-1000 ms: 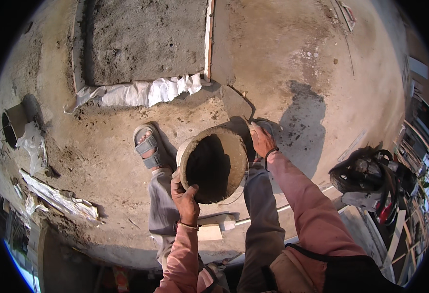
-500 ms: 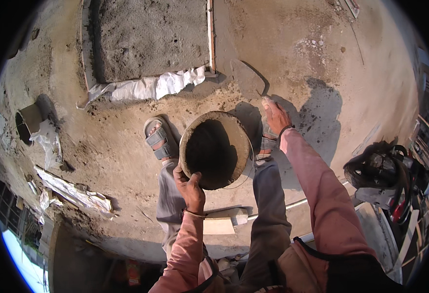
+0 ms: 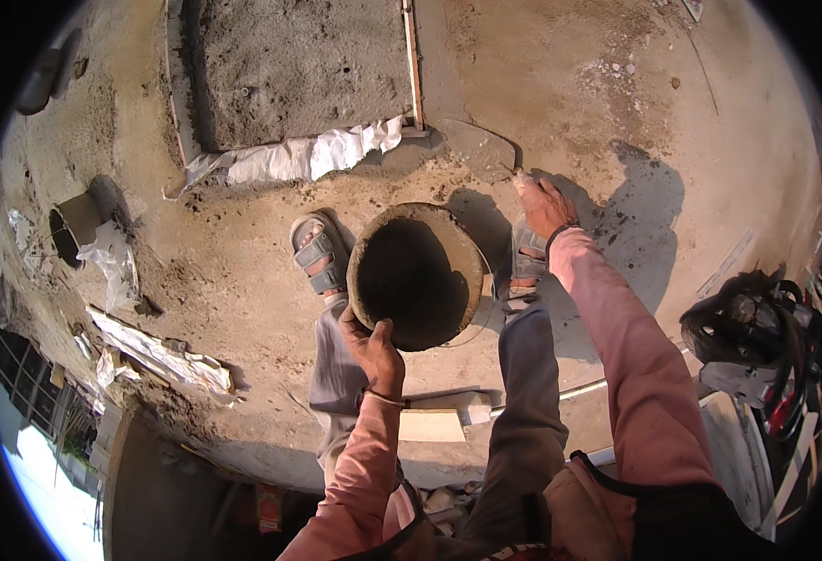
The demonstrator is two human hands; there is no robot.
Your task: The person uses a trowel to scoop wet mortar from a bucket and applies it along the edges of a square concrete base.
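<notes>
A mud-crusted bucket point(image 3: 444, 229) stands between my sandalled feet, its inside mostly in shadow. My left hand point(image 3: 375, 355) grips its near-left rim, thumb over the edge and fingers outside. Ahead and to the right, my right hand point(image 3: 544, 208) is closed around the handle of a trowel point(image 3: 478, 150). The trowel's grey, cement-coated blade points away to the left, low over the ground by a corner of the formwork; whether it touches cannot be made out. My right fingers mostly hide the handle.
Wet concrete point(image 3: 303, 65) fills a board-edged form point(image 3: 414, 65), with a white plastic sheet point(image 3: 313, 154) along its near side. At left lies a tipped container point(image 3: 79, 217). A black bag point(image 3: 743, 313) sits at right. A pale block point(image 3: 432, 425) lies behind the bucket.
The trowel's blade has turned a little to the left and its tilt has changed. My left hand keeps its hold on the bucket rim. The whole view has shifted slightly.
</notes>
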